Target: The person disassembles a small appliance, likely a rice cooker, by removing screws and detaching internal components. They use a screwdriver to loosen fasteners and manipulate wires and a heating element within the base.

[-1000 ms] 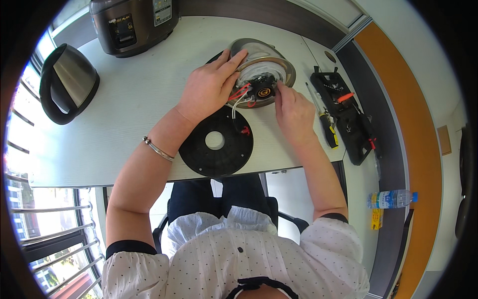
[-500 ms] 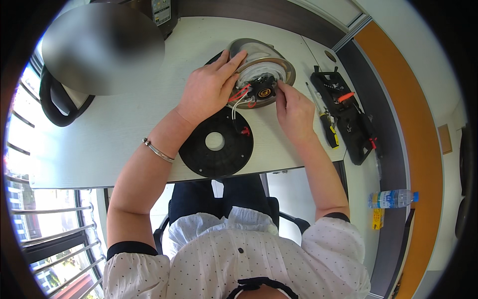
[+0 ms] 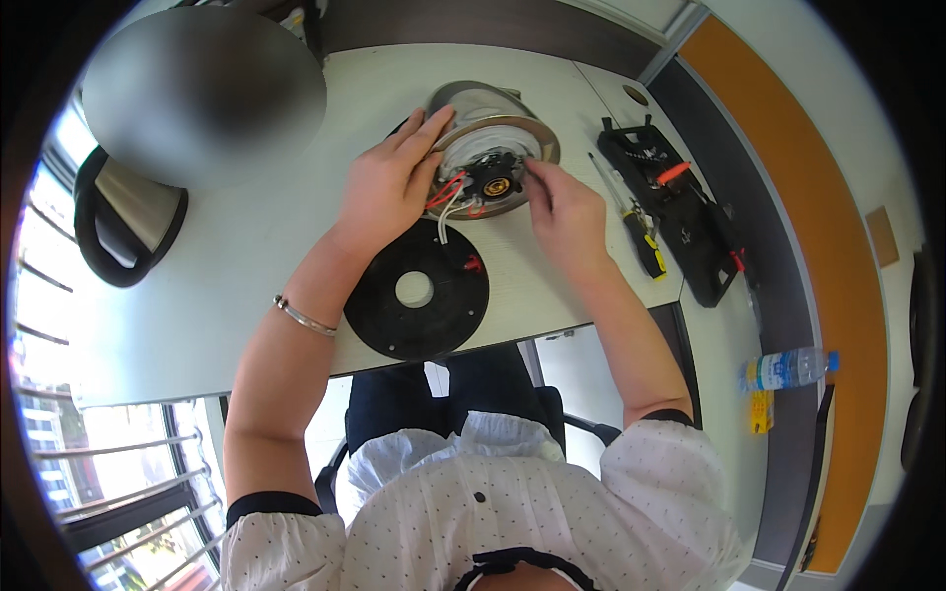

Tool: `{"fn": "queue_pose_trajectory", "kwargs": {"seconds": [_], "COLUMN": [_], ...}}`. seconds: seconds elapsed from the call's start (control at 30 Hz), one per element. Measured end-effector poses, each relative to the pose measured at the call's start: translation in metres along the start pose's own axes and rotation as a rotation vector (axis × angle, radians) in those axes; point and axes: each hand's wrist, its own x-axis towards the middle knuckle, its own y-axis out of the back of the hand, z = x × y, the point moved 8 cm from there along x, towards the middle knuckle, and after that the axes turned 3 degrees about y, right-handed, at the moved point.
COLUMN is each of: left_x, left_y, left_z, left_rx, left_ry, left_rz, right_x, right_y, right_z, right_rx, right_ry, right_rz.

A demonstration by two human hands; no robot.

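Observation:
A steel electric kettle (image 3: 468, 98) lies on its side with its opened underside toward me. Inside the base sits a black round connector (image 3: 488, 184) with a brass-coloured ring, and red and white wires (image 3: 448, 209) hang from it. My left hand (image 3: 389, 177) grips the kettle's left side, fingers stretched along the steel and thumb by the rim. At the connector's right edge, my right hand (image 3: 564, 207) has thumb and forefinger pinched together; what lies between the fingertips is hidden. In front of the kettle is a black base disc (image 3: 379, 305) with a round centre hole.
To the right lie a screwdriver (image 3: 645, 246) with a yellow and black handle and an open black tool case (image 3: 695, 246) containing a red-orange tool (image 3: 672, 174). Another kettle (image 3: 153, 212) stands at the far left. A water bottle (image 3: 788, 369) is at the lower right.
The whole view has shifted a little. Both hands keep their places on the kettle, and no clear movement of the parts shows.

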Motion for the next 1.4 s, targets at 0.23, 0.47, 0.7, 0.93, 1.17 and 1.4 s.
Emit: {"fn": "queue_pose_trajectory", "kwargs": {"seconds": [0.23, 0.47, 0.7, 0.93, 1.17, 1.4], "left_x": [0.004, 0.003, 0.003, 0.002, 0.002, 0.001], "left_y": [0.003, 0.002, 0.006, 0.008, 0.007, 0.005], "left_z": [0.003, 0.001, 0.008, 0.007, 0.007, 0.002], "left_rx": [0.001, 0.004, 0.055, 0.037, 0.04, 0.064], "left_ry": [-0.008, 0.006, 0.021, 0.0, -0.033, -0.033], "left_rz": [-0.014, -0.017, -0.022, -0.009, 0.004, 0.011], "right_x": [-0.019, -0.045, -0.04, -0.036, -0.038, -0.033], "right_y": [0.032, 0.039, -0.006, -0.023, -0.025, -0.002], "right_z": [0.003, 0.113, 0.135, 0.136, 0.127, 0.108], "right_rx": [-0.146, -0.226, -0.272, -0.343, -0.453, -0.383], "right_ry": [-0.114, -0.55, -0.443, -0.369, -0.287, -0.205], "right_rz": [0.051, -0.141, -0.288, -0.321, -0.328, -0.14]}}
